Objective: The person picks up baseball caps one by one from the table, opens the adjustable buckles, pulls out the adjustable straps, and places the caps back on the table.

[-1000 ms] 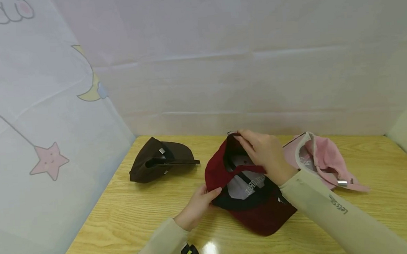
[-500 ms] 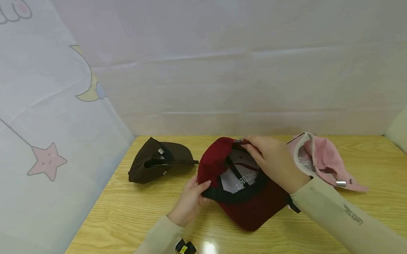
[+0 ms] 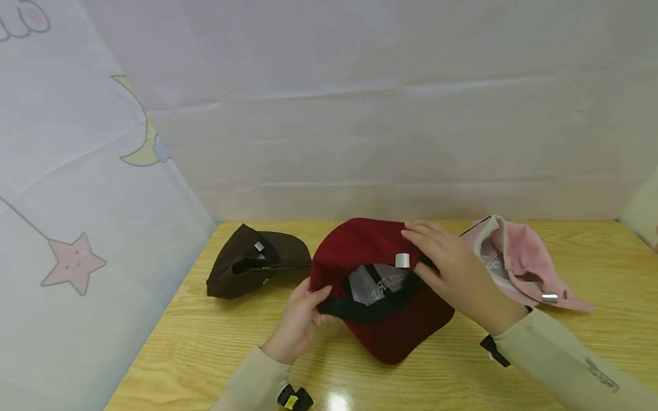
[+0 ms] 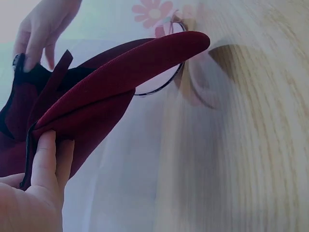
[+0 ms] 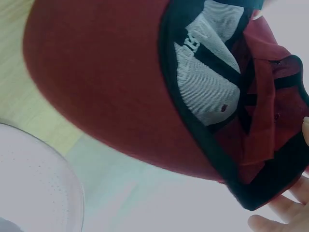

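Between both hands is a maroon baseball cap, tilted so its lining and white raised lettering show, its brim pointing toward the person. My left hand grips its left edge, thumb over the dark sweatband; the left wrist view shows fingers against the maroon cloth beneath the brim. At the back right, my right hand holds the rim beside a metal strap clasp. In the right wrist view its fingers lie outside the band and its thumb tip is at the inner side.
A dark brown cap lies on its side to the left on the wooden table. To the right lies a pink cap, partly behind the right hand. A printed cloth backdrop rises behind the table.
The maroon cap has shifted left and turned, bringing its back strap clasp toward the person. My right hand has moved from the cap's top edge down to its right rim.
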### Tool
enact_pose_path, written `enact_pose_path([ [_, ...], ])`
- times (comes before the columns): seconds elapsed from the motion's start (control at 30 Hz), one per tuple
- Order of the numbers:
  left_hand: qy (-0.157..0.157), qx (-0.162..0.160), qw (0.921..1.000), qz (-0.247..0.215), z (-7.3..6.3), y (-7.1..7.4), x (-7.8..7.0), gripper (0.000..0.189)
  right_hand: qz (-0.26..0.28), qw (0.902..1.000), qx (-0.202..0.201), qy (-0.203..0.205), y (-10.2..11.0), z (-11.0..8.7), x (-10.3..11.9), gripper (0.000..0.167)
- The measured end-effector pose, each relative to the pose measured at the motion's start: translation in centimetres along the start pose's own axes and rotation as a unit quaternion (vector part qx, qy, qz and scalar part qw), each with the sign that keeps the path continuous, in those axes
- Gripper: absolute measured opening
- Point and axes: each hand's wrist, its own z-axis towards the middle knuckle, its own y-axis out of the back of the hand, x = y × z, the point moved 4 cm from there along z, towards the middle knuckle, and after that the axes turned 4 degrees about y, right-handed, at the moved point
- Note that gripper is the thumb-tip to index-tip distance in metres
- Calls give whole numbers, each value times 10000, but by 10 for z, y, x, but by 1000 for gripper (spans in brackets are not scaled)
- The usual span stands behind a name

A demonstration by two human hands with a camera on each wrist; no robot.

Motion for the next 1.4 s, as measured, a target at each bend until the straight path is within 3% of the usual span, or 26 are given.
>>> enact_pose_path([
  [0.2,-49,-41,9997,-250,-2,-2,-5,28,73,9999,-94,-83,1,-9,-4,46],
  [0.33,-48,-8,9990,-443,-4,-3,-8,23,49,9990,-446,-77,3,-14,-6,69],
  [0.47,-76,-52,9981,-613,-6,-4,-11,19,117,9974,-643,-296,5,-21,-8,71],
  [0.53,-74,-79,9972,-737,-6,-3,-13,17,244,9965,-595,-526,5,-26,-10,70],
  [0.67,-127,-56,9964,-842,-6,-3,-15,17,320,9936,-414,-997,4,-36,-15,50],
  [0.8,-188,-45,9961,-865,-7,-3,-18,17,141,9928,-307,-1149,3,-45,-17,57],
  [1.13,-185,31,9951,-967,-6,-8,-22,20,254,9916,-241,-1243,3,-59,-20,48],
  [1.4,-221,63,9946,-1012,-6,-9,-25,18,517,9825,241,-1773,-1,-68,-21,48],
])
